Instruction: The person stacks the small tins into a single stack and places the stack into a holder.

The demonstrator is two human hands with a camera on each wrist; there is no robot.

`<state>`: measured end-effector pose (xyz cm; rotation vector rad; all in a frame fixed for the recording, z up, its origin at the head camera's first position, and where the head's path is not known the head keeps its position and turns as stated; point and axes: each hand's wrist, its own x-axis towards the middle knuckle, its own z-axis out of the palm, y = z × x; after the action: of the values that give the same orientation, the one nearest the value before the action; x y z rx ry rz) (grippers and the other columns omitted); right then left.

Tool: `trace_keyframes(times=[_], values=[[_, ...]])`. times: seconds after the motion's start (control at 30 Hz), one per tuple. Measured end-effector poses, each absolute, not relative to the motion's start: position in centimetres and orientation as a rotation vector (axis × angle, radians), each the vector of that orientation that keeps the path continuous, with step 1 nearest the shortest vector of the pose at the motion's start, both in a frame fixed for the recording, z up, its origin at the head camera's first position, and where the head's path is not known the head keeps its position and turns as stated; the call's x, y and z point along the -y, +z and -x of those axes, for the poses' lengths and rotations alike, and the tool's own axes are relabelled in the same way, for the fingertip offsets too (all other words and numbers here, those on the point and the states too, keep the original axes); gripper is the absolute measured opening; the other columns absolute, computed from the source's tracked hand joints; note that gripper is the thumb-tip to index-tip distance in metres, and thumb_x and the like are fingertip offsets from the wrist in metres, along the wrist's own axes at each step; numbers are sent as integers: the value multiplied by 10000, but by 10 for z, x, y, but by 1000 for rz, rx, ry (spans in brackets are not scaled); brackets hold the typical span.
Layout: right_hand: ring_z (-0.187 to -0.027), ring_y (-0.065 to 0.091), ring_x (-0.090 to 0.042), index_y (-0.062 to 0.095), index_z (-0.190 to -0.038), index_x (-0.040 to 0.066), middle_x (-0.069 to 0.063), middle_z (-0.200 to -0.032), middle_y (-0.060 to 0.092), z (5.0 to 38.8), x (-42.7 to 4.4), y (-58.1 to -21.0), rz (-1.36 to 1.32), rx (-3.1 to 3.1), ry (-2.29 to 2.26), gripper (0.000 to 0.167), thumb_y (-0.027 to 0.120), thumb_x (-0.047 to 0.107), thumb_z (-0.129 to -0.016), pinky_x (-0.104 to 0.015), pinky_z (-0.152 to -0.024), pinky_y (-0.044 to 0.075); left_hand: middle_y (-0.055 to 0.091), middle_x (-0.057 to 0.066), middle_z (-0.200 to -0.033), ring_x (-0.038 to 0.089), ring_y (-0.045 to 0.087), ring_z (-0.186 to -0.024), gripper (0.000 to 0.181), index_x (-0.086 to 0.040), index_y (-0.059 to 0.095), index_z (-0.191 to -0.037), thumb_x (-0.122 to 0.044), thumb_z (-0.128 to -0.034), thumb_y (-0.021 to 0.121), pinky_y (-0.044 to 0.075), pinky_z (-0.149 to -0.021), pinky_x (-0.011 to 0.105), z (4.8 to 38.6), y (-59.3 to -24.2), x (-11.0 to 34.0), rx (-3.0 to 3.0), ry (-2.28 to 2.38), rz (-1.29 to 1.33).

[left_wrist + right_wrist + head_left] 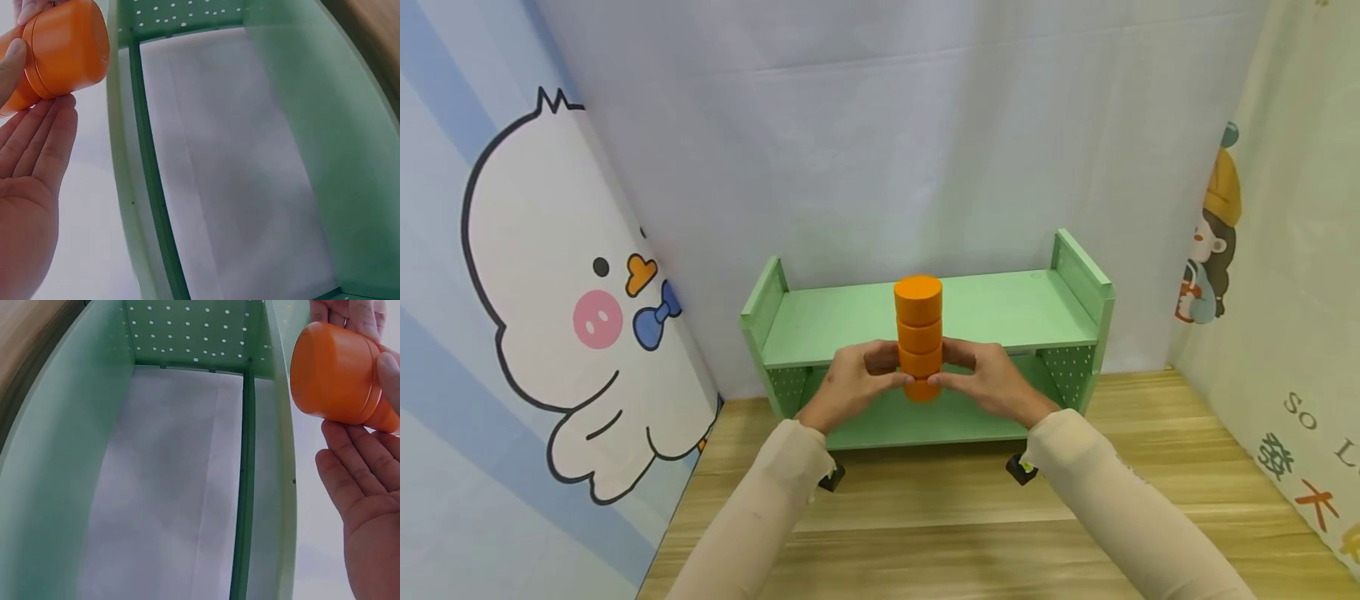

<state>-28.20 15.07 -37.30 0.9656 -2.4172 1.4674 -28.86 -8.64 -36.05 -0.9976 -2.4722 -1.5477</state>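
An orange cylinder (919, 337) made of several stacked sections stands upright in the air, in front of the green shelf. Its lowest section is slightly narrower at the bottom. My left hand (853, 380) grips its lower part from the left, thumb in front and fingers at the far side. From the right, my right hand (991, 377) holds it the same way. In the left wrist view, the rounded bottom of the orange cylinder (70, 47) shows above the left fingers. The right wrist view also shows this cylinder (331, 374), between thumb and fingers.
The two-tier green shelf (850, 312) stands on a wooden table (925, 533) against a pale curtain (887, 167). Raised side panels edge its top tier. Small black blocks (1021, 469) lie by its front feet. Printed cloths flank both sides.
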Motion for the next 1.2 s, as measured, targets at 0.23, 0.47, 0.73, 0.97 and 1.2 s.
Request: trace_keyframes(times=[0.23, 0.47, 0.73, 0.97, 1.2], values=[[-1227, 599, -313, 561, -1397, -2, -158, -1355, 609, 289, -151, -367, -941, 2418, 1464, 528, 738, 78, -905, -530, -1048, 471, 678, 91, -1256, 203, 678, -1099, 461, -44, 628, -1324, -149, -893, 751, 571, -922, 309, 294, -353, 86, 2483, -1502, 997], [-1251, 580, -318, 541, -1417, 4, -160, -1379, 590, 292, -151, -360, -934, 2409, 1466, 546, 731, 73, -910, -473, -1051, 483, 669, 104, -1270, 217, 667, -1124, 463, -32, 615, -1329, -142, -898, 744, 562, -941, 311, 299, -349, 84, 2488, -1517, 975], [-1260, 569, -337, 550, -1409, 4, -165, -1376, 592, 298, -151, -357, -919, 2407, 1470, 529, 725, 85, -917, -528, -1046, 472, 657, 112, -1289, 220, 653, -1148, 475, -22, 599, -1348, -132, -906, 732, 546, -970, 311, 304, -346, 80, 2492, -1480, 944], [-1276, 554, -344, 539, -1417, -1, -172, -1384, 584, 305, -151, -360, -903, 2403, 1495, 532, 719, 87, -924, -532, -1055, 462, 648, 111, -1305, 217, 645, -1163, 493, -27, 583, -1374, -132, -914, 726, 538, -984, 316, 308, -347, 76, 2501, -1478, 915], [-1277, 556, -332, 531, -1428, 8, -162, -1383, 587, 310, -151, -358, -911, 2409, 1478, 537, 713, 97, -931, -487, -1071, 463, 649, 102, -1306, 206, 642, -1166, 491, -36, 579, -1385, -131, -923, 718, 533, -990, 312, 313, -348, 76, 2495, -1488, 907]])
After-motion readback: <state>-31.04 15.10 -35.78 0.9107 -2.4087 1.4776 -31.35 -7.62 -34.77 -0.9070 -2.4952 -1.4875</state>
